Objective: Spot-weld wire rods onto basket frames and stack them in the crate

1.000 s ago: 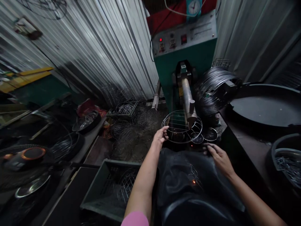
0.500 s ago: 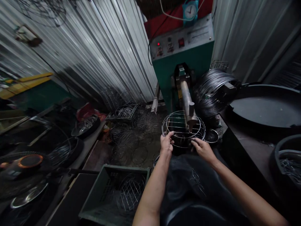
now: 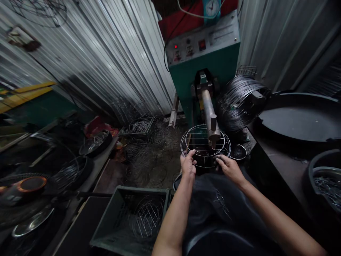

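Wire rack (image 3: 198,137), round & shiny, is held flat right in front of green machine (image 3: 213,62), under the tip of the machine's metal arm (image 3: 209,110). It is made of thin rings, one above the other, w/ straight wires laid across the top like a grill. The arm's tip is seen over the middle of the rack; if it touches can't be told.

The rack's near rim is gripped by both hands. On the side away from the wire coil (image 3: 237,101), the left hand (image 3: 188,164) is closed on the rim, fingers curled tight, thumb on top. Nearer the coil, the right hand (image 3: 231,168) is closed on the rim too, fingers bent over the wire. The hands are near each other, not touching.

The coil, big & dark, is seen just beside the machine, on its right. A grey crate (image 3: 112,217) w/ more wire things inside is seen low down, well in front of the machine & to its left.
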Demonstrator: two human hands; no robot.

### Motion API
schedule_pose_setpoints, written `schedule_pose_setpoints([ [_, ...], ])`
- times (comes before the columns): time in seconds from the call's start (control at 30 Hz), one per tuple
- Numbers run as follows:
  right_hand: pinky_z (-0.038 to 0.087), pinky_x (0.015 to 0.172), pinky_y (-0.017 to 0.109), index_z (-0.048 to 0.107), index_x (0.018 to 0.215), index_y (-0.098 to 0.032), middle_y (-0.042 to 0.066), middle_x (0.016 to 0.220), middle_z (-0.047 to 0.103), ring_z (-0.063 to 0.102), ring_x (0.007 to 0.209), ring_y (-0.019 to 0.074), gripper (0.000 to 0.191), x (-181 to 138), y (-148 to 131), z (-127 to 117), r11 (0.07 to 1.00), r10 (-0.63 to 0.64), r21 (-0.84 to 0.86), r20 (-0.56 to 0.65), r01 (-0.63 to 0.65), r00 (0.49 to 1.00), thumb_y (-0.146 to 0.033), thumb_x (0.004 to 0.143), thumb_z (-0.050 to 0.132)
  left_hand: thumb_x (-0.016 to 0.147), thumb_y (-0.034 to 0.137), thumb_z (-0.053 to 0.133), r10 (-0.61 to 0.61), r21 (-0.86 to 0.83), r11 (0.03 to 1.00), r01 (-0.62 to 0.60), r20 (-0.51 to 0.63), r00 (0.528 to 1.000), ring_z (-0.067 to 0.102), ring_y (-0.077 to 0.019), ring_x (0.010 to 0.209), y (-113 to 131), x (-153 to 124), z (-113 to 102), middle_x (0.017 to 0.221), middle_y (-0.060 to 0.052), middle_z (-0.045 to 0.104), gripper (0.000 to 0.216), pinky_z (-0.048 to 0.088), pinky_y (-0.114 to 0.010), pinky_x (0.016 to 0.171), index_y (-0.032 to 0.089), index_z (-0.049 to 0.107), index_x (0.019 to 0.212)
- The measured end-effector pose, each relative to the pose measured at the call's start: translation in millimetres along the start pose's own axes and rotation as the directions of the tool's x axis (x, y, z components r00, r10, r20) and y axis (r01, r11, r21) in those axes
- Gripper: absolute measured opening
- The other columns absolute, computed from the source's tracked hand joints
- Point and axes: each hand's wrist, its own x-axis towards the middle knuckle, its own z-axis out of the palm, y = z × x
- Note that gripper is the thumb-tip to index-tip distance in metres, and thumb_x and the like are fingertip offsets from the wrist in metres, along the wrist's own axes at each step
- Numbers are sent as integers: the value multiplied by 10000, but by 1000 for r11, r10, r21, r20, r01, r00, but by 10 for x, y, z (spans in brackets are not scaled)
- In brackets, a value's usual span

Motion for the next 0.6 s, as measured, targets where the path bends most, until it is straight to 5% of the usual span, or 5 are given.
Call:
schedule_pose_setpoints([
  [0.6,446,529,264,601,834,-189,18,666,630,554,487,134,329,125,-14,-43,997,-37,-73,-53,33,998,-486,796,464,451,242,799,27,-30,999,-27,-8,1000,308,-1,410,-62,46,84,612,90,432,523,179,-140,357,187,411,797],
])
